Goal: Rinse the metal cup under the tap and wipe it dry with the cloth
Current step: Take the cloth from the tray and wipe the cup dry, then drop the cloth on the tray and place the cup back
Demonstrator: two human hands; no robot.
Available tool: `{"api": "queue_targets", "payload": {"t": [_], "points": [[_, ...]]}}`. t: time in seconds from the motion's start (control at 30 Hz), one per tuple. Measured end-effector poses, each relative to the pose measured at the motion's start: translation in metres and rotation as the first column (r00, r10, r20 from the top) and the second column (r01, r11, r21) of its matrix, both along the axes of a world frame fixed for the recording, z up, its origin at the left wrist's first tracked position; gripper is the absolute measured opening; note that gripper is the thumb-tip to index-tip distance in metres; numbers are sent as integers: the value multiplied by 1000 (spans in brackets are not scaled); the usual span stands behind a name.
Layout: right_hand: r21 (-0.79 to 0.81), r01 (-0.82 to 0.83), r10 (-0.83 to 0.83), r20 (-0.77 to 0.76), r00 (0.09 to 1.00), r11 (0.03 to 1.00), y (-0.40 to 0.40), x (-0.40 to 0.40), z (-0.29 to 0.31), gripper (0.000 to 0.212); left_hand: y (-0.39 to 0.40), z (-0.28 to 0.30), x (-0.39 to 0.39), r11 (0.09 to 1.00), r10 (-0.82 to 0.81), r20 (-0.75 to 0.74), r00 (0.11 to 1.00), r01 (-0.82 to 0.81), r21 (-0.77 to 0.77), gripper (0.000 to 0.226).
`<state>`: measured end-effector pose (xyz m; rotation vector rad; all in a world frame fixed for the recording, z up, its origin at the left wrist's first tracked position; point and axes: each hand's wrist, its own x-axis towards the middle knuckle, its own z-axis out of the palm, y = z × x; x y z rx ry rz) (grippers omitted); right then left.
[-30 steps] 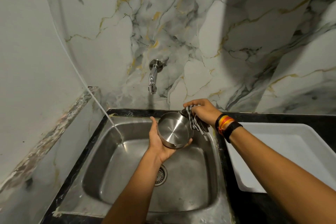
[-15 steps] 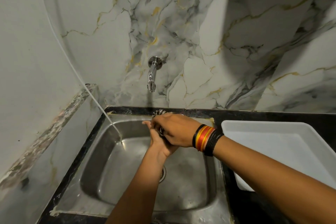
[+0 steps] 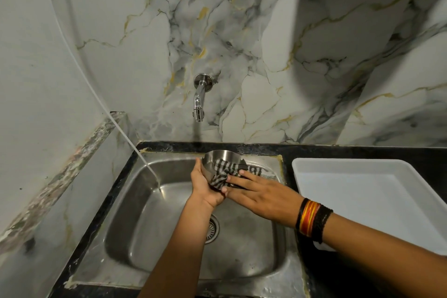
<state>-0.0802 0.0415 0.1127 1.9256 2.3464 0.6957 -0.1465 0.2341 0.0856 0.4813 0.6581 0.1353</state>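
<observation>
Metal cup [image 3: 217, 156], shiny steel, tilted, striped cloth [image 3: 223, 168] inside.

Left forearm reaches up the middle, left hand [image 3: 205, 189] curled round the metal cup [image 3: 217, 156]. Right arm angles in from the right, right hand [image 3: 256, 196] flat, fingers straight, pressing the cloth [image 3: 225, 169]; its thumb looks tucked under, hard to tell.

metal cup [image 3: 219, 155]: base and lower wall hidden behind cloth [image 3: 226, 169], left hand [image 3: 204, 189] and right hand [image 3: 261, 195].
drain [image 3: 214, 227]: left part covered by the left forearm [image 3: 179, 249].
tray [image 3: 362, 191]: cut off at the frame's right edge.
</observation>
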Motion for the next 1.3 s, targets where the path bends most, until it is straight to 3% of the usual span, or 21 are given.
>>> {"api": "queue_targets", "payload": {"t": [0.17, 0.43, 0.5, 0.6, 0.67, 0.73, 0.83, 0.9, 1.0, 1.07, 1.1, 1.17, 1.2, 1.3], "points": [[47, -1, 1, 1, 1000, 999, -12, 13, -11, 55, -7, 4, 6, 997, -52, 103, 993, 57, -49, 99], [94, -78, 72, 67, 995, 993, -26, 23, 7, 47, -10, 12, 11, 991, -105, 93, 990, 112, -68, 92], [150, -37, 35, 11, 999, 988, -23, 21, 16, 45, -9, 10, 13, 994, -46, 75, 996, 53, -97, 85], [224, 197, -141, -242, 960, 955, -18, 22, 32, 67, -4, 7, 11, 991, 63, 75, 995, -53, -122, 79], [170, 353, -225, -507, 832, 920, -16, 25, 41, 75, -1, 7, 8, 990, 81, 74, 994, -71, -124, 77], [139, 500, -252, -732, 633, 855, -16, 30, 46, 64, -2, 10, 2, 987, 80, 105, 991, -64, -150, 72], [71, 693, -256, -899, 357, 718, -21, 44, 50, 41, -2, 13, -6, 970, 80, 176, 981, -36, -239, 75], [-91, 764, -307, -941, 144, 639, -31, 63, 50, 32, -3, 12, -12, 961, 75, 216, 974, -12, -278, 79], [-410, 742, -371, -899, -232, 530, -61, 101, 38, 19, -6, 7, -14, 957, 75, 238, 968, -3, -289, 80], [-573, 677, -316, -820, -478, 462, -91, 119, 26, 18, -14, 3, -11, 956, 77, 225, 971, -8, -292, 80], [-612, 666, -271, -789, -551, 428, -106, 127, 21, 20, -18, 2, -10, 956, 77, 224, 972, -8, -293, 81], [-637, 691, -235, -770, -593, 342, -140, 144, 11, 21, -31, -1, -5, 957, 63, 216, 974, 3, -291, 85], [-620, 729, -256, -784, -565, 291, -157, 153, 7, 19, -38, -3, -3, 957, 59, 211, 976, 4, -290, 87], [-481, 858, -473, -807, -354, 178, -204, 167, -2, 26, -60, -9, 6, 956, 58, 207, 977, 5, -294, 88]]}}
